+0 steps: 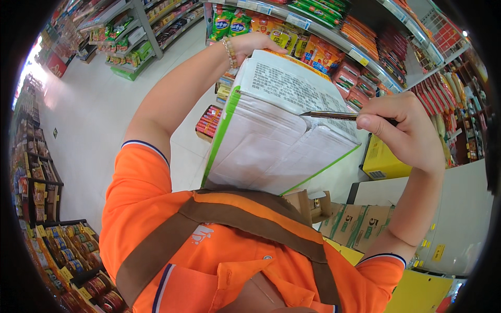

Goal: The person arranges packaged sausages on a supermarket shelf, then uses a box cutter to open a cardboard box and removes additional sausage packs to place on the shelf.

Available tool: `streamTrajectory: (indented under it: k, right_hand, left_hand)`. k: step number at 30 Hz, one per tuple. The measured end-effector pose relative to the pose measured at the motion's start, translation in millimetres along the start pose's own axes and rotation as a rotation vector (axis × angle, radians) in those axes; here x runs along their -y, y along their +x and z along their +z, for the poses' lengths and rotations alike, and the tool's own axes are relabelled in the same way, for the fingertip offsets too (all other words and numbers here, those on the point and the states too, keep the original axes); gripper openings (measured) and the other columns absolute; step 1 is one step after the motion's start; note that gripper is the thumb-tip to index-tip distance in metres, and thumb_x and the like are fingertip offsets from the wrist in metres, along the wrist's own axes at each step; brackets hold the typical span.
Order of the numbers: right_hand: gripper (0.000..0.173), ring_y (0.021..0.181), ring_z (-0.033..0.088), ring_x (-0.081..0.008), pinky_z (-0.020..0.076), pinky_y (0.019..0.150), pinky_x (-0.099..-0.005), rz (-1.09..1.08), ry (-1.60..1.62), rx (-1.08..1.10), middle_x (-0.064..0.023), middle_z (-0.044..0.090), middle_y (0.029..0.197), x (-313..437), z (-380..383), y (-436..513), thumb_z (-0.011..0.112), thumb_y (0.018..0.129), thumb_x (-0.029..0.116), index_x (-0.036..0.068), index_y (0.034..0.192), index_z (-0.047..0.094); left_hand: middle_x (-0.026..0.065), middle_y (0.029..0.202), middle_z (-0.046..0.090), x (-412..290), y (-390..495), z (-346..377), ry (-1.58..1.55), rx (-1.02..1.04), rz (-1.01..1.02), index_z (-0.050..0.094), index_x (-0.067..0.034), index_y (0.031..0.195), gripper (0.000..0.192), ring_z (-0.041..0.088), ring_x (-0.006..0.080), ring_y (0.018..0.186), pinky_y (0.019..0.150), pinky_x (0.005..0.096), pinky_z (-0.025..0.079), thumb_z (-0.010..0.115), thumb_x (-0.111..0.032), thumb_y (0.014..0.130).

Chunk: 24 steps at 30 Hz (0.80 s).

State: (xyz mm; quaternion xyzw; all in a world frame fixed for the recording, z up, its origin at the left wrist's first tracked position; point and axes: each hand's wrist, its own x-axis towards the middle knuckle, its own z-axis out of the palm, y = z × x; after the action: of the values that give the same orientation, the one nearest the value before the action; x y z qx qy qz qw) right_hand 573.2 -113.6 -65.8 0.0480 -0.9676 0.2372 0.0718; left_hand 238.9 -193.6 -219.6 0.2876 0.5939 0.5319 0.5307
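Note:
A large white cardboard carton (270, 144) with green edges and printed text on one side is tilted against my brown apron. My left hand (256, 44), with a bead bracelet at the wrist, holds the carton's far upper edge; part of its fingers is hidden behind the box. My right hand (399, 125) grips a slim dark metal tool (332, 115), possibly a utility knife or a pen. Its pointed tip is at the carton's side, near the edge with a torn, tape-covered flap.
Beyond the carton stands a shelf (297, 20) with bagged and packed foods. An open box of red packets (209, 122) is low beside it. Brown cartons (354, 225) and a yellow box (385, 158) lie on the right; display racks (43, 176) line the left.

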Motion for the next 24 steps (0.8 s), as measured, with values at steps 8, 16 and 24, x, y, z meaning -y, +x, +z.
streamTrajectory:
  k: [8,16,24]
  right_hand:
    - [0.029,0.052,0.033,-0.0192,0.0336,0.049,-0.0322,0.068,-0.047,0.077,-0.0083,0.041,0.057,4.7,-7.8,-3.7,0.069,0.094,0.019,-0.002,0.077,0.060]
    - [0.026,0.051,0.036,-0.0208,0.0358,0.049,-0.0334,0.085,-0.021,0.100,-0.0106,0.047,0.059,10.7,-10.1,-1.6,0.070,0.093,0.015,-0.004,0.076,0.063]
    - [0.031,0.053,0.034,-0.0196,0.0332,0.050,-0.0321,0.031,-0.087,0.104,-0.0074,0.043,0.059,14.1,-10.6,-1.5,0.068,0.094,0.017,-0.004,0.074,0.058]
  left_hand:
    - [0.0137,0.095,0.074,-5.8,6.3,11.5,0.034,0.037,-0.006,0.071,0.006,0.104,0.031,0.072,0.0157,0.074,0.065,0.0328,0.059,0.075,-0.022,0.091]
    - [0.0145,0.095,0.074,-6.5,9.4,17.2,0.049,0.037,0.035,0.069,0.007,0.106,0.031,0.073,0.0166,0.075,0.063,0.0328,0.060,0.073,-0.021,0.092]
    - [0.0150,0.095,0.074,-9.3,9.0,19.6,0.062,0.049,0.035,0.069,0.007,0.106,0.032,0.073,0.0167,0.074,0.061,0.0324,0.060,0.073,-0.022,0.092]
